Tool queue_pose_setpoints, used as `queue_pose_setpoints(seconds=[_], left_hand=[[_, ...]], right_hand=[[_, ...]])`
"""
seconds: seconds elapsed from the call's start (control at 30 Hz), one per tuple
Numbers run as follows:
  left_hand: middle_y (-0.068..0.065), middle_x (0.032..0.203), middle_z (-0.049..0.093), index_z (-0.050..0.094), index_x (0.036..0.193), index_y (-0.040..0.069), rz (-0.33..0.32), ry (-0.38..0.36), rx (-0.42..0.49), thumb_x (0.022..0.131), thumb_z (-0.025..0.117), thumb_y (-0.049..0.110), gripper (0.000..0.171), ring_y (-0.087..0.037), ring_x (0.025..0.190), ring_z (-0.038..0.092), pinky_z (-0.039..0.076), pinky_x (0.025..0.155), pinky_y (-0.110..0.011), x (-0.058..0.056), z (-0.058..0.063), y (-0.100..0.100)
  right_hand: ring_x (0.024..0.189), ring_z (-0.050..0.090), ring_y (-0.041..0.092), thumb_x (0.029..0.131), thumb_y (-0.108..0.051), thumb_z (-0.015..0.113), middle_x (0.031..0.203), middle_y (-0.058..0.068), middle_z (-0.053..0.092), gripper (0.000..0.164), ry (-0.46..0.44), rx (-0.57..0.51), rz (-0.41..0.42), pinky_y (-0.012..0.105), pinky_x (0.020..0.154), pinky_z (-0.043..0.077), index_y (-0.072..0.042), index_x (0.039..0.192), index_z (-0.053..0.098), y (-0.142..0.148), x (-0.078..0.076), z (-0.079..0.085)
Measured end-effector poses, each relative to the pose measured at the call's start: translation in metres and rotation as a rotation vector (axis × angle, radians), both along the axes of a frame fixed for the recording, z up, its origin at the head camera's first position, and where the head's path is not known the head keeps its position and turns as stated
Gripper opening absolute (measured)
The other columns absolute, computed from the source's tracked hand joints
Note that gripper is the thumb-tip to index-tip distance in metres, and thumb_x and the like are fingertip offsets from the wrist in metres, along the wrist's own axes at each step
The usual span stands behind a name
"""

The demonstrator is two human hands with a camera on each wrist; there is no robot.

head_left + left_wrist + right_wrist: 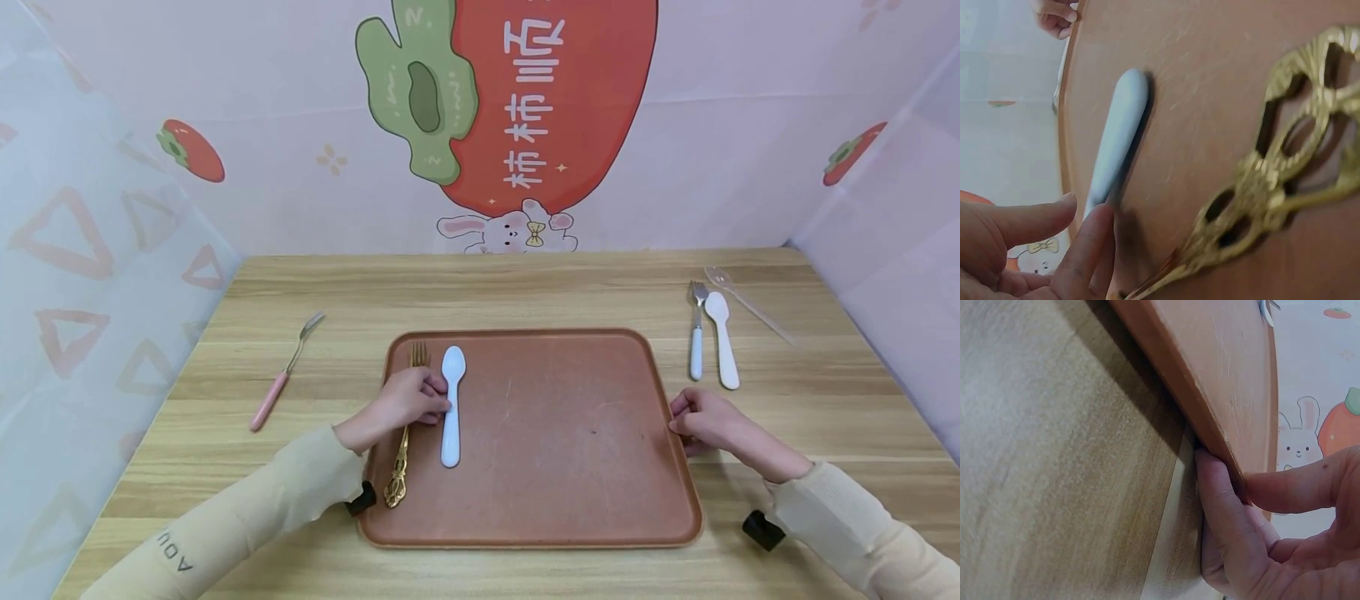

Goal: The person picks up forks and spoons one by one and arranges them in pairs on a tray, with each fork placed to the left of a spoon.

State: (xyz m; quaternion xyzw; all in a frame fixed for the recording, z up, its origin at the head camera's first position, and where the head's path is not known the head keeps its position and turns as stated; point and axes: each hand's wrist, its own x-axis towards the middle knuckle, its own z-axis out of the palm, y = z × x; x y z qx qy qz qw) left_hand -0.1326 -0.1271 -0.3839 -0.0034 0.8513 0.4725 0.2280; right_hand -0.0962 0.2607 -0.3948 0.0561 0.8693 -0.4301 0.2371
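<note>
A brown tray (pixel 555 433) lies before me on the wooden table. On its left part are a gold fork (pixel 397 483) with an ornate handle and a pale blue spoon (pixel 451 437). My left hand (pixel 408 397) reaches over the fork, its fingertips at the spoon's handle. In the left wrist view, the thumb (pixel 1041 219) stands a little apart from the spoon handle (pixel 1119 119), and a fingertip is close beside it. My right hand (pixel 708 419) pinches the tray's right rim (pixel 1191 400), fingers at its outer underside and thumb against the edge.
A pink-handled fork (pixel 270 400) lies on the table left of the tray. To the right are a blue-handled fork (pixel 697 342), a white spoon (pixel 723 350) and a clear plastic spoon (pixel 757 312). A printed cloth backdrop (pixel 285 183) rises behind the table.
</note>
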Motion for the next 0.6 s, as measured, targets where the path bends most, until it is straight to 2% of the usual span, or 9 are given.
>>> queue_pose_setpoints(seconds=[0.07,0.17,0.27,0.4,0.6], left_hand=[[-0.013,0.074,0.062,0.055,0.093,-0.011,-0.037,0.024,-0.011,0.081,0.062,-0.004,0.016,-0.016,0.061,0.061,0.056,0.059,-0.029,-0.001,0.003,-0.003],[-0.011,0.072,0.062,0.057,0.088,-0.006,-0.128,0.091,-0.069,0.083,0.061,0.0,0.009,-0.016,0.06,0.061,0.055,0.057,-0.028,-0.002,0.009,-0.007],[-0.008,0.07,0.061,0.059,0.084,-0.003,-0.259,0.195,-0.147,0.085,0.06,0.004,0.008,-0.015,0.059,0.058,0.053,0.053,-0.025,-0.004,0.016,-0.011],[-0.002,0.072,0.06,0.061,0.084,0.001,-0.395,0.333,-0.259,0.084,0.063,0.009,0.008,-0.011,0.063,0.055,0.048,0.055,-0.021,-0.007,0.026,-0.018],[0.001,0.076,0.061,0.062,0.086,0.004,-0.509,0.499,-0.391,0.083,0.063,0.011,0.008,-0.012,0.072,0.056,0.048,0.063,-0.025,-0.01,0.039,-0.027]], right_hand=[[0.061,0.055,0.015,0.076,0.003,0.053,0.075,0.01,0.051,0.019,0.0,0.003,0.002,0.032,0.053,0.055,0.013,0.091,0.046,0.0,0.0,0.0],[0.061,0.055,0.015,0.077,0.003,0.053,0.076,0.011,0.052,0.019,-0.001,0.007,0.007,0.032,0.053,0.055,0.013,0.091,0.046,0.0,0.0,0.001],[0.061,0.056,0.015,0.077,0.003,0.053,0.077,0.011,0.052,0.019,0.0,0.011,0.01,0.032,0.053,0.055,0.013,0.092,0.047,0.0,-0.001,0.001],[0.06,0.056,0.015,0.076,0.003,0.053,0.077,0.011,0.052,0.019,0.0,0.012,0.008,0.032,0.053,0.055,0.013,0.091,0.047,0.0,-0.001,0.0],[0.061,0.056,0.015,0.076,0.003,0.053,0.077,0.011,0.052,0.019,0.012,0.009,0.009,0.032,0.052,0.055,0.013,0.09,0.047,0.001,0.0,-0.001]])
